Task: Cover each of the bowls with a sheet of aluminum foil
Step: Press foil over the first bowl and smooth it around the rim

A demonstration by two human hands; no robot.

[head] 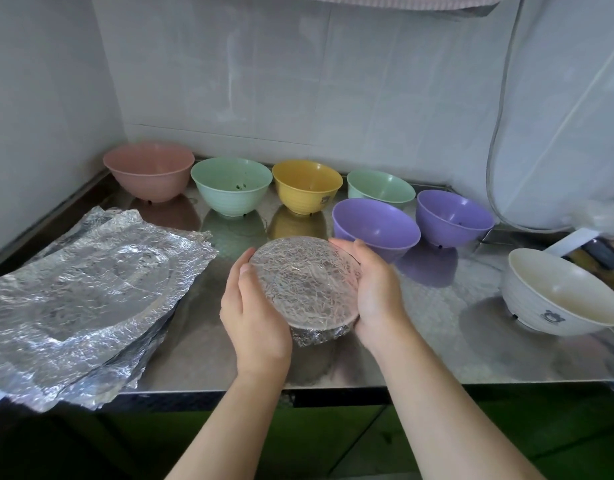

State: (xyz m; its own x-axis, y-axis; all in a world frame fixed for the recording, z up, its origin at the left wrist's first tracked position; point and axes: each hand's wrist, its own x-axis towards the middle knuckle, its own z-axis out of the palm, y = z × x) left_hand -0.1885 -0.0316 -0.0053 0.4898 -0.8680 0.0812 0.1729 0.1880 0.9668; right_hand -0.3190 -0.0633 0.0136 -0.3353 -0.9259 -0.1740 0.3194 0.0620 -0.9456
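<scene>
Steel counter [437,327], foil-covered bowl [303,282] between hands

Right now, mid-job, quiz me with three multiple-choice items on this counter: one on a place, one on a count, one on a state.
1. Where is the foil stack?
A. Left end of the counter
B. Behind the purple bowls
C. Inside the cream bowl

2. How many bowls stand uncovered?
A. Three
B. Five
C. Seven

3. What state is the bowl between the hands in?
A. Bare
B. Foil stretched over its top
C. Upside down on the counter

Answers:
1 A: the crumpled sheets lie at the left end, overhanging the front edge.
2 C: pink bowl, two green bowls, yellow bowl, two purple bowls and cream bowl are all open.
3 B: the covered bowl has foil across its mouth, with the left hand and right hand cupping its sides.
</scene>
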